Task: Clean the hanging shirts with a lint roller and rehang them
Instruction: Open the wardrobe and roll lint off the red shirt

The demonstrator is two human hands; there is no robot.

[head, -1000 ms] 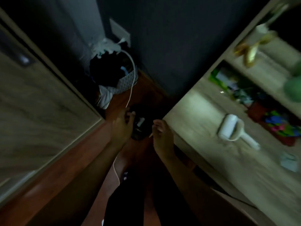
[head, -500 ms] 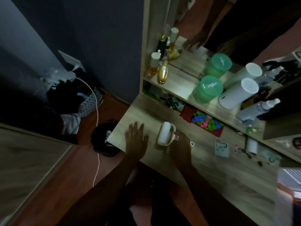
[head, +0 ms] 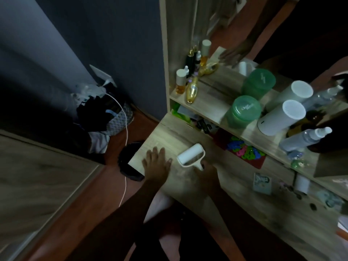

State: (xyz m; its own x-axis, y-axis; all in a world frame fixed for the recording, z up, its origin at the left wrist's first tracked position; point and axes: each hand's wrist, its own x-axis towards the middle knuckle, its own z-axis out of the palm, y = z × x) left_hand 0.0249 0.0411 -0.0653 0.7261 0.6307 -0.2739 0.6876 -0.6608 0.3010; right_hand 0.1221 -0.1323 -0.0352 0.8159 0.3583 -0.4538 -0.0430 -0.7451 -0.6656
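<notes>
**Item:** lint roller (head: 190,153), white, lying on the bench (head: 244,204). Its drum is pointing up and away from the grip. Whether the drum is lifting clear of the wood cannot be told.

**Handling, as judged:** light plastic with a stiff frame. The drum is probably free-turning and tacky, so the hold belongs on the short handle, never on the sheet.

**Grip:** the right hand (head: 206,174) is gripping that handle. Its fingers are curling over the handle's near end, and the forearm is reaching in low across the bench.

**Other hand:** the left hand (head: 157,162) is resting flat on the bench, fingers spread and holding nothing, just left of the grip.

**Surroundings:** a green jar (head: 243,111) is standing on the shelf (head: 211,102) beyond the grip, well apart. No shirts are showing.
</notes>
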